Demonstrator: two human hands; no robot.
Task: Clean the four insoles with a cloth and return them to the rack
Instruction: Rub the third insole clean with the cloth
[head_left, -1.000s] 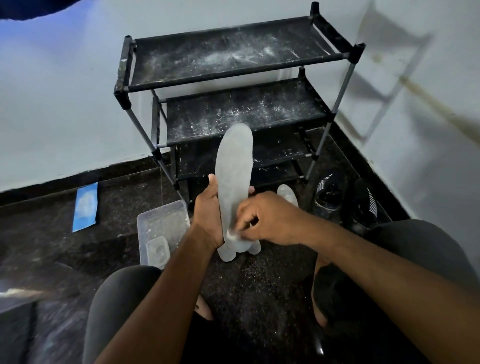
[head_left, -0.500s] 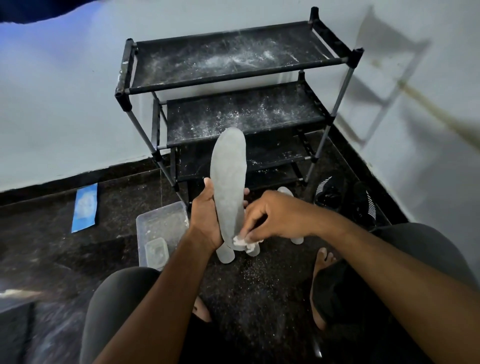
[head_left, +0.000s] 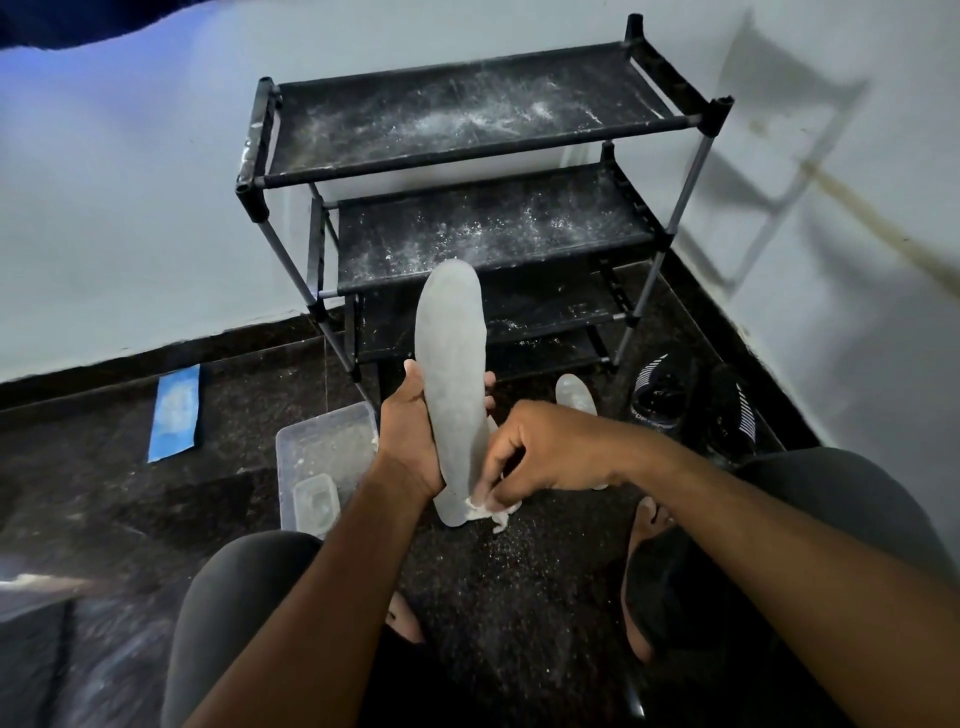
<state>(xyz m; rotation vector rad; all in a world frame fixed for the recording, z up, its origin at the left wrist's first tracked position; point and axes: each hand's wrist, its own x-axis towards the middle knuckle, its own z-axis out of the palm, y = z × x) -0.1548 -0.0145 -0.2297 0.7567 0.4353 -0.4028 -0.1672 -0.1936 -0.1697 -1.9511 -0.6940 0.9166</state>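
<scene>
My left hand (head_left: 410, 441) grips a long grey insole (head_left: 451, 364) upright by its lower half, in front of the black shoe rack (head_left: 467, 156). My right hand (head_left: 550, 452) pinches a small white cloth (head_left: 491, 512) against the insole's lower end. Behind the held insole, other pale insoles lie on the dark floor: the tip of one (head_left: 574, 392) shows above my right hand and the end of another (head_left: 451, 512) shows below the held one. The rack's shelves are dusted with white powder and hold no insoles that I can see.
A clear plastic tub (head_left: 322, 452) with a small container inside sits on the floor left of my hands. A pair of black shoes (head_left: 691, 400) stands right of the rack by the wall. A blue packet (head_left: 174, 413) lies at the left. White powder speckles the floor.
The insole has tilted slightly left and turned narrower to the camera. My right hand with the cloth has slid down toward the insole's lower end.
</scene>
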